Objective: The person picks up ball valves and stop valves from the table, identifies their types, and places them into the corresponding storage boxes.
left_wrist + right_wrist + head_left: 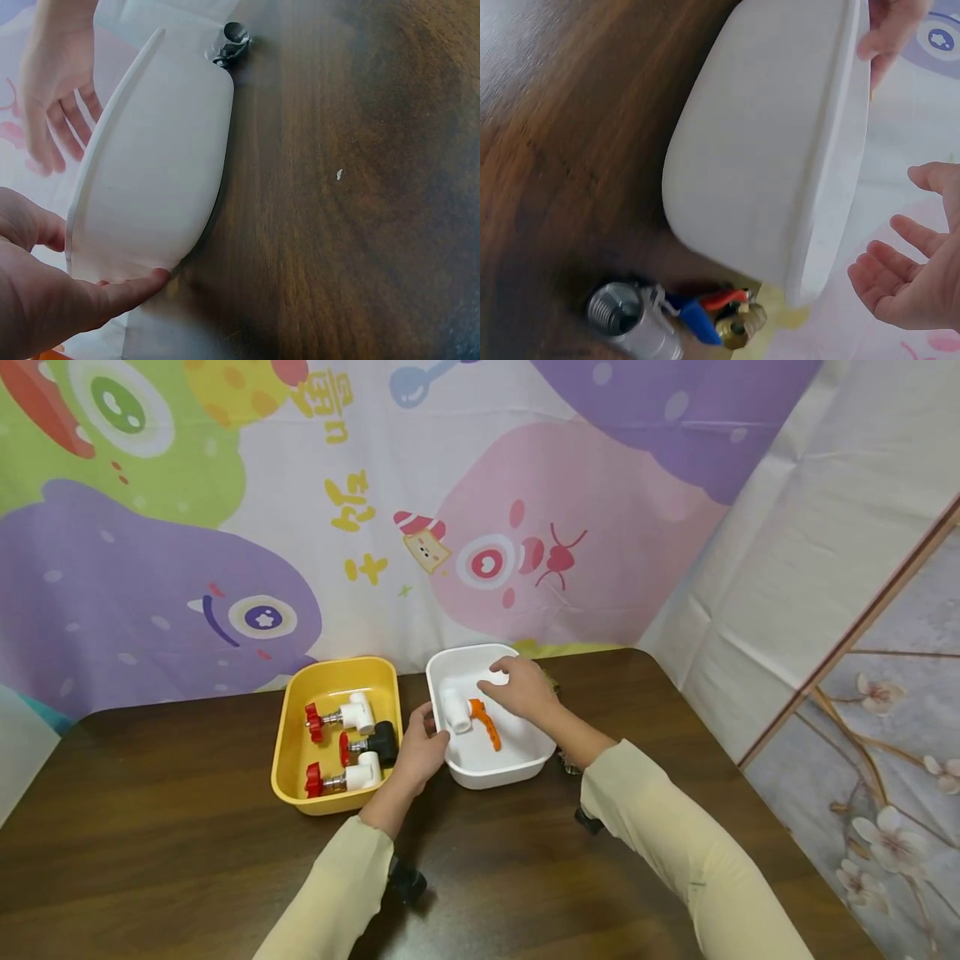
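In the head view, a white plastic basin (517, 768) stands on the table. Inside it lies a white plastic valve (456, 712) with an orange lever handle (486, 727). My left hand (420, 753) holds the basin at its near left edge, thumb on the outer wall in the left wrist view. Over the basin's right side hovers my right hand (527, 689); the right wrist view shows its fingers (891, 266) loosely bent, with nothing in them. Left of the basin, a yellow basin (279, 768) contains two white valves and one black valve (382, 743), all with red handles.
Close beside the white basin's right side, partly hidden by my right arm, lie a silver threaded fitting (626, 315) and a brass valve (741, 324), with blue and red handles next to them. A printed cloth (360, 610) hangs behind the brown table (187, 860).
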A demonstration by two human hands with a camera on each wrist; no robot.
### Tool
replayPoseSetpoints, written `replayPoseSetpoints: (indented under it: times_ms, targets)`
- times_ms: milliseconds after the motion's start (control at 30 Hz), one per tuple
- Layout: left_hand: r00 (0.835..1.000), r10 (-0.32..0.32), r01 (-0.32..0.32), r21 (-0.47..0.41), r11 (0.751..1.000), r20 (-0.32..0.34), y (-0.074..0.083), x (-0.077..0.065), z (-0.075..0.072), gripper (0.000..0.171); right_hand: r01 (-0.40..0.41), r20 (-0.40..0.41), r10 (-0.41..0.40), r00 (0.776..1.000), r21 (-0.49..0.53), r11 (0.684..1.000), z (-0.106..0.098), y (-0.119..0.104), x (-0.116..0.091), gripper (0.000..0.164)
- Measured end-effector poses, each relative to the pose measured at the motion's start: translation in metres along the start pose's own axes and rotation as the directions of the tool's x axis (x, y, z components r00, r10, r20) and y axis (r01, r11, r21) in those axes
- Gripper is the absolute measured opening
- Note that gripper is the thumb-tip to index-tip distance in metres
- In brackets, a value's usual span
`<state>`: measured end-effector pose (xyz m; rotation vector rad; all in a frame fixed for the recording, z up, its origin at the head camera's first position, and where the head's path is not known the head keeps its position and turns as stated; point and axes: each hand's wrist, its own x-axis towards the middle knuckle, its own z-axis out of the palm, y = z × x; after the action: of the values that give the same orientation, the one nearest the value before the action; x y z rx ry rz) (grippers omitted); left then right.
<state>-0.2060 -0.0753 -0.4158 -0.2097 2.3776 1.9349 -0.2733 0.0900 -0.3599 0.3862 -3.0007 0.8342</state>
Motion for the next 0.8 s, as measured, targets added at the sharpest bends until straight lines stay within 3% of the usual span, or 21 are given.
replayPoseSetpoints:
  times_ms: [800]
  targets:
    - [1.000,-0.019,0.019,0.005,1.000,0.007,-0.002,0.002,0.000,0.057,-0.097,-0.030,0.097,0.995,-0.008,0.995,-0.036,0.060,-0.029,0.046]
